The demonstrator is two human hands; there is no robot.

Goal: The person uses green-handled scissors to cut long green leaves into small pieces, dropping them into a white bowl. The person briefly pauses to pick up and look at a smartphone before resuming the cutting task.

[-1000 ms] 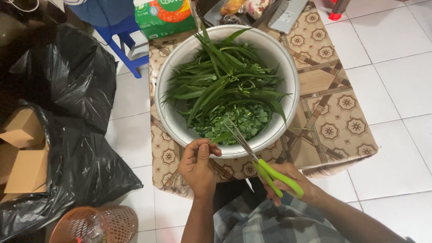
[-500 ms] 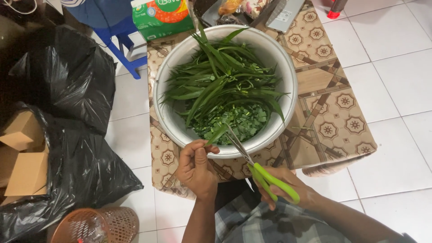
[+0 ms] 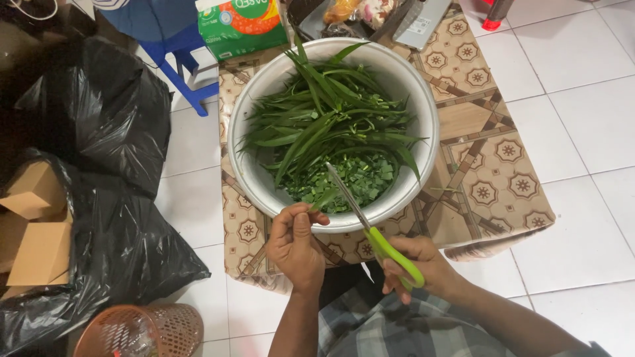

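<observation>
Over the near rim of the metal bowl (image 3: 254, 178), in the head view, I see the left hand (image 3: 296, 243) pinching a leaf stalk (image 3: 325, 198) between closed fingers, while the right hand (image 3: 417, 266) grips the green-handled scissors (image 3: 370, 225), blades together above the chopped greens (image 3: 357, 182). I judge clean cuts need the stalk held taut, fingertips clear of the blades.

bare forearms, grey-blue plaid garment (image 3: 397, 330)

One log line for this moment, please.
left hand: pinching leaf | right hand: holding scissors | bowl: greens
</observation>
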